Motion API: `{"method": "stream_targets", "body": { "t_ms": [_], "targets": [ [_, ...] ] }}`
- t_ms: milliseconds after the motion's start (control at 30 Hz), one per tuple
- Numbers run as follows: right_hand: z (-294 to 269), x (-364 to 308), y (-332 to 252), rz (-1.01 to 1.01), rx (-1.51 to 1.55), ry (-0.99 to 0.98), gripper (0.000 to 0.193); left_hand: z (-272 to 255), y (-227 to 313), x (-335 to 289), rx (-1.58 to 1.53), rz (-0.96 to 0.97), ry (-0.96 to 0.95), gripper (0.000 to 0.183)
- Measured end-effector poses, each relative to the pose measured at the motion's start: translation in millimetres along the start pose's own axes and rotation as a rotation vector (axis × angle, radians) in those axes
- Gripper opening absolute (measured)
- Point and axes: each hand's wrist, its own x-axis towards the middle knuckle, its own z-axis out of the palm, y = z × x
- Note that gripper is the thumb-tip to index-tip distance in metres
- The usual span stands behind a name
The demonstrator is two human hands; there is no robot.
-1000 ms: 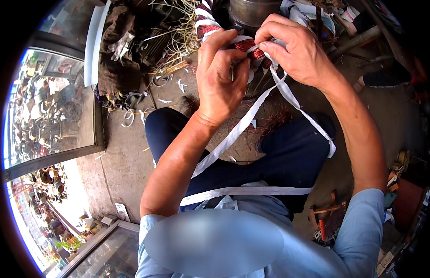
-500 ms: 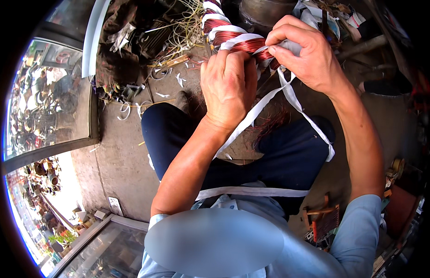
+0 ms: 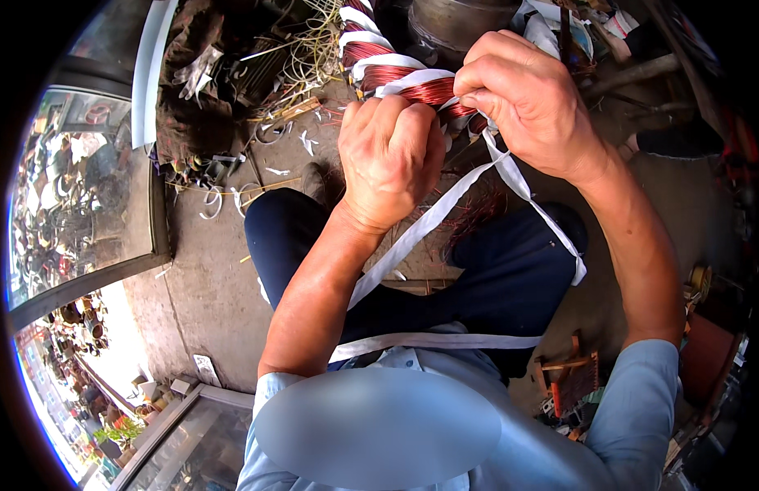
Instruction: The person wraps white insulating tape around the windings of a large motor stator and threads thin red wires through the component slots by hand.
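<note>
A thick coil of reddish copper wire (image 3: 383,76), wound in a spiral with white cloth tape (image 3: 433,217), runs down from the top edge to my hands. My left hand (image 3: 388,159) is closed around the coil's near end, its fingertips hidden behind the bundle. Close beside it, my right hand (image 3: 531,106) pinches the tape against the coil, thumb and forefinger together. From below the right fingers the tape hangs in two strands. One slants down behind my left forearm; the other droops over my right knee.
Under the coil, loose red wire strands (image 3: 478,209) lie on the floor. Pale cord (image 3: 318,45) is tangled at the upper left, near white scraps. A metal pot (image 3: 461,23) stands beyond my hands. A glass-paned frame (image 3: 89,188) is at the left, a small wooden stool (image 3: 569,376) at the lower right.
My right fingers have drawn in from a looser, raised curl to a tight pinch at the coil. The left hand keeps its grip. The whole view has shifted slightly.
</note>
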Motion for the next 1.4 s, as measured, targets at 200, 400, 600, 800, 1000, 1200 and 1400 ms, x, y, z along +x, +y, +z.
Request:
{"method": "stream_targets", "body": {
  "t_ms": [200, 400, 600, 800, 1000, 1200, 1400],
  "targets": [
    [-1, 1, 0, -0.017, -0.010, 0.001, 0.009, -10, 2, -3, 0.037, 0.007, -0.070, 0.024],
    [4, -1, 0, -0.062, -0.053, 0.093, 0.005, -15, 18, -47, -0.167, -0.448, -0.079, 0.024],
    [8, -12, -14, 0.003, -0.116, 0.211, 0.009, 9, 39, -52, -0.061, -0.710, -0.147, 0.038],
    [29, -68, -56, 0.271, -0.091, 0.618, 0.022, -8, 50, -52, -0.578, -0.965, -0.105, 0.022],
    [105, -139, -98, 0.789, 0.530, 0.736, 0.031, -49, 56, -48, -1.147, -1.184, -0.043, 0.009],
    [125, -127, -145, 0.788, 0.901, 0.636, 0.034, -120, 70, -63, -0.723, -1.030, -0.504, 0.018],
    [131, -94, -178, 0.692, 0.979, 0.502, 0.033, -223, 98, -112, -0.270, -0.954, -0.526, 0.023]
  ]
}}
